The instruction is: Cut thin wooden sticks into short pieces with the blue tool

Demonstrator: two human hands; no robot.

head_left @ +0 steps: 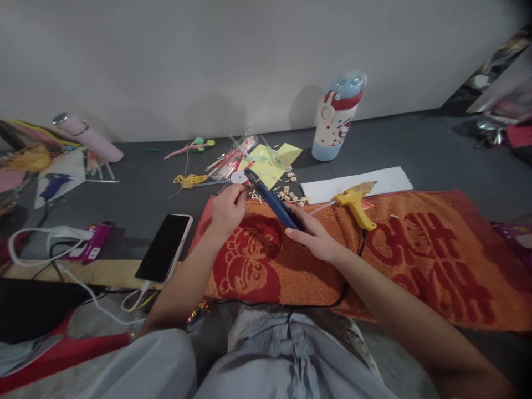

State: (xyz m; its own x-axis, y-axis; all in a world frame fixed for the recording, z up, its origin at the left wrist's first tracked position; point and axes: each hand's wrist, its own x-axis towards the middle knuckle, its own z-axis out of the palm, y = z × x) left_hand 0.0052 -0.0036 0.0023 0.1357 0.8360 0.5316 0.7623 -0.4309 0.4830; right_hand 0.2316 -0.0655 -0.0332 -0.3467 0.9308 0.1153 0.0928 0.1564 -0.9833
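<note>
My right hand (312, 233) is wrapped around the lower end of a long dark blue stapler-like tool (274, 202), tilted up to the left. My left hand (229, 209) is closed in a pinch at a small white disc (239, 177) with a dark dot at its middle. The tool's upper end is close beside the disc; whether they touch I cannot tell. Under both hands lies an orange and red towel (307, 271). Small wooden pieces (286, 194) are scattered just beyond the tool. A yellow hot glue gun (355, 205) rests to the right of my right hand.
A white board (390, 178) lies partly under the glue gun. Behind are a cartoon bottle (332, 130), yellow paper (266, 160), wrapped sticks (235, 158) and yellow yarn (190, 180). At left are a phone (164, 247) with a cable, a purple power strip (93, 241) and a pink flask (93, 136).
</note>
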